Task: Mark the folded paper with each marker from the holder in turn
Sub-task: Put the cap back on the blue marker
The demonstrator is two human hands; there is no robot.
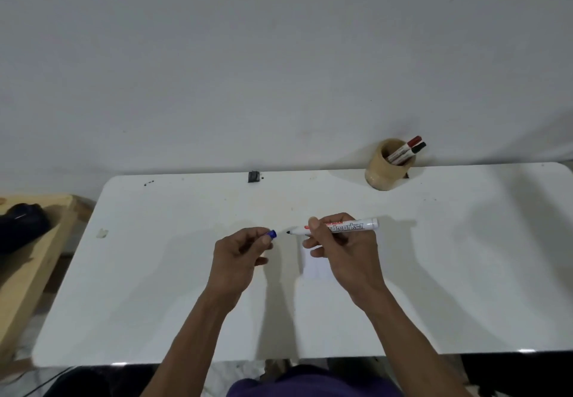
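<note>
My right hand point(341, 251) grips a white board marker point(350, 226), held level above the table with its bare dark tip pointing left. My left hand point(242, 254) pinches the marker's blue cap point(272, 234), a short gap left of the tip. Under my right hand lies the folded white paper point(314, 268), mostly hidden by the fingers. At the table's back right stands a round wooden holder point(383, 170) with a red-capped marker point(406, 147) and a dark-capped marker point(414, 151) leaning in it.
The white table point(155, 288) has rounded corners and meets a white wall. A small black object point(253, 176) sits at its back edge, and a scrap of tape point(102, 233) at the left. A wooden bench point(34, 241) with a dark bag point(21, 226) stands to the left.
</note>
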